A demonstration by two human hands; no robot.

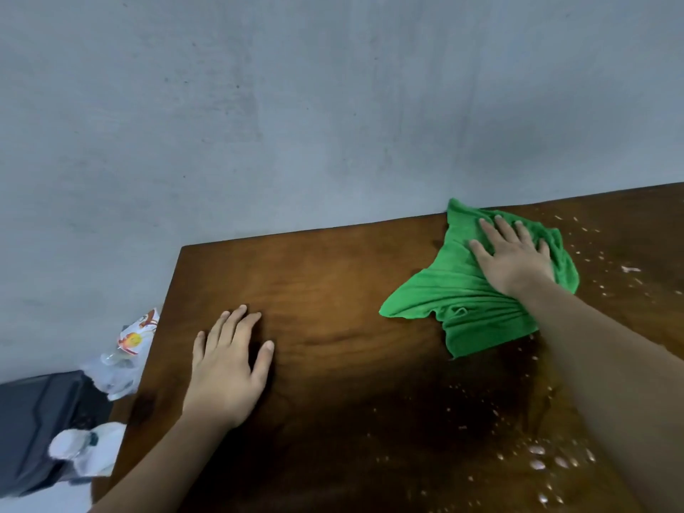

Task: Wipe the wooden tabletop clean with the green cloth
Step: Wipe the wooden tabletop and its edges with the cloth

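Near edge: white crumbs [536, 457] on desk [333, 290]. My left hand [225, 368], fingers spread, braces flat. My right hand [514, 253], fingers spread, presses green cloth [455, 294] by far edge. Best method: even pressure, overlapping strokes gathering crumbs.

R hand [512, 259]: flat on cloth [462, 290], fingers spread, cloth bunched under palm.
L hand [227, 368]: flat on table [333, 290].
Crumbs [592, 249]: right of R fingers.

One green cloth [470, 290], one wooden tabletop [333, 290], two hands: left hand [225, 372], right hand [514, 257].
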